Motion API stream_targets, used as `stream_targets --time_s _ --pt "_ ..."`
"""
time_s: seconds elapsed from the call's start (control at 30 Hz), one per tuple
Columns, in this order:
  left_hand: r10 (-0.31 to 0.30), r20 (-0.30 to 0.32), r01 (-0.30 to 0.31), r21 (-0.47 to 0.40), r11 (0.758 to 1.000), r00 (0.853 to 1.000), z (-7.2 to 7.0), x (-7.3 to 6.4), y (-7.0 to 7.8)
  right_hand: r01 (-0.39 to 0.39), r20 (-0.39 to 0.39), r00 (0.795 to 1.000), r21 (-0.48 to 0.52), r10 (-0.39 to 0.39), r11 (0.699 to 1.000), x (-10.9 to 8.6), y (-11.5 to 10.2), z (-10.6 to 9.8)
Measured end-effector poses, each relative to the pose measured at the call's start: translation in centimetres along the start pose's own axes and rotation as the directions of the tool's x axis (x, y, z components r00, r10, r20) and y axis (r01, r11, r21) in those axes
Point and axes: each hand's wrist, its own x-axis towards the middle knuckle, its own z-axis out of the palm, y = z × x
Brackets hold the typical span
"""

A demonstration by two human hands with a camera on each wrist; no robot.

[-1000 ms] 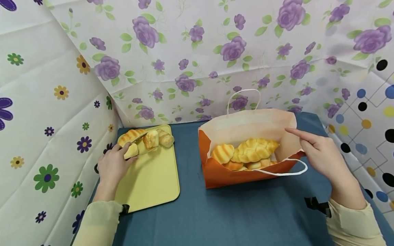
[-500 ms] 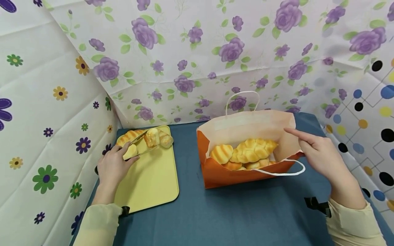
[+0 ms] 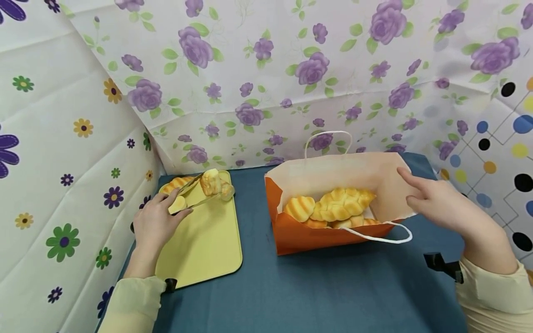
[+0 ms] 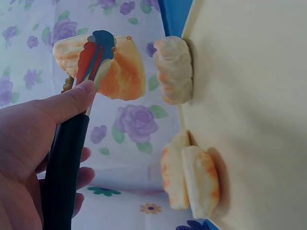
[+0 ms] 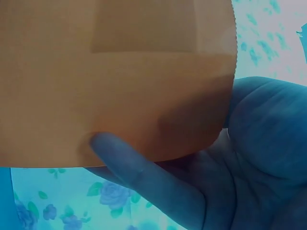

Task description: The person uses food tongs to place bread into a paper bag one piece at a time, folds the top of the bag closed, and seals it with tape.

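My left hand point(image 3: 154, 224) grips a pair of tongs point(image 4: 67, 167) by the dark handles. Between the tong tips is a golden-brown bread piece point(image 3: 211, 181), raised over the far end of the yellow tray point(image 3: 204, 249). A pale roll point(image 3: 226, 190) lies behind it, with a striped bread point(image 3: 176, 183) and a pale cut piece point(image 3: 179, 203) near the hand. My right hand point(image 3: 441, 203) holds the right side of an orange paper bag point(image 3: 308, 243), index finger extended along the wall. In the right wrist view, one finger point(image 5: 144, 172) lies across the paper.
Inside the bag are a braided loaf point(image 3: 343, 203), a striped bun point(image 3: 300, 209) and several other breads. White rope handles point(image 3: 395, 239) stick out front and back. Blue cloth point(image 3: 258, 286) covers the table, with patterned sheets hanging close behind and at both sides.
The tongs have lifted the bread piece up and slightly right. My right hand has shifted right, drawing the bag's right side outward and widening its mouth.
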Motion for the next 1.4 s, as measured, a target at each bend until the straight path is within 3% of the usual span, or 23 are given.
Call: stream_targets --time_s 0.27,0.67,1.2,1.4 --pt "0.045 -0.066 -0.047 -0.027 0.999 0.997 -0.8 0.3 1.2 0.007 0.023 1.000 0.007 -0.007 1.000 0.1 0.0 -0.1" --pt "0.047 -0.087 -0.052 -0.048 0.998 0.995 -2.3 0.2 2.3 0.034 0.017 0.999 -0.011 -0.034 0.999 0.1 0.0 0.1" --pt "0.133 -0.241 -0.167 -0.129 0.977 0.961 -5.2 0.0 5.8 0.036 0.012 0.999 -0.004 -0.036 0.999 0.2 -0.1 0.2" --pt "0.160 -0.264 -0.204 -0.150 0.967 0.951 -5.7 -0.1 7.0 0.039 0.004 0.999 0.007 -0.039 0.999 0.3 -0.1 0.4"
